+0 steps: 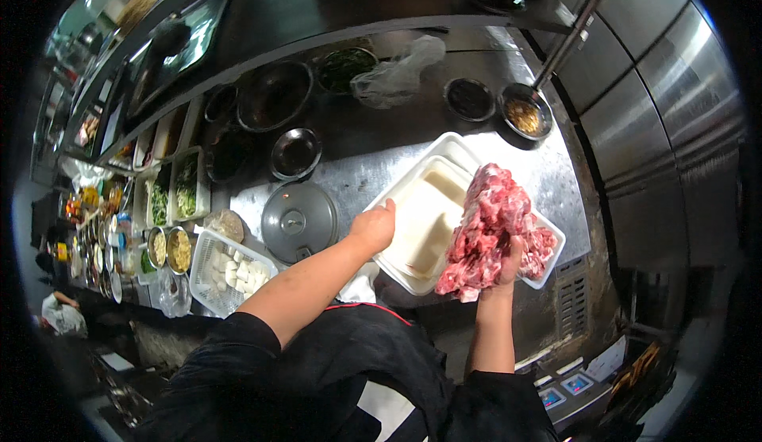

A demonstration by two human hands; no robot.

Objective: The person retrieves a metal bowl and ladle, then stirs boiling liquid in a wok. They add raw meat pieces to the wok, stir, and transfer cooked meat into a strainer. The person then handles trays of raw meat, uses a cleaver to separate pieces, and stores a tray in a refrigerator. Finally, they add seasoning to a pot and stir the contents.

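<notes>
My right hand (509, 266) holds up a large slab of raw red meat (491, 228), its fingers along the slab's right side and underneath. My left hand (374, 228) grips the left rim of a white plastic tub (425, 222), which shows a pale inside and sits in or on another white tray (452, 144). Partly behind the slab, at the right, a white tray (559, 241) holds more pieces of raw meat (539, 248). How the tub and the tray under it fit together is partly hidden.
Left of my arm are a lidded grey pot (299, 222) and a white basket (205, 284) of white chunks. Metal bowls (296, 154) and a plastic bag (405, 76) lie farther back under a steel shelf (357, 40). Far left, another person (62, 314) is in view.
</notes>
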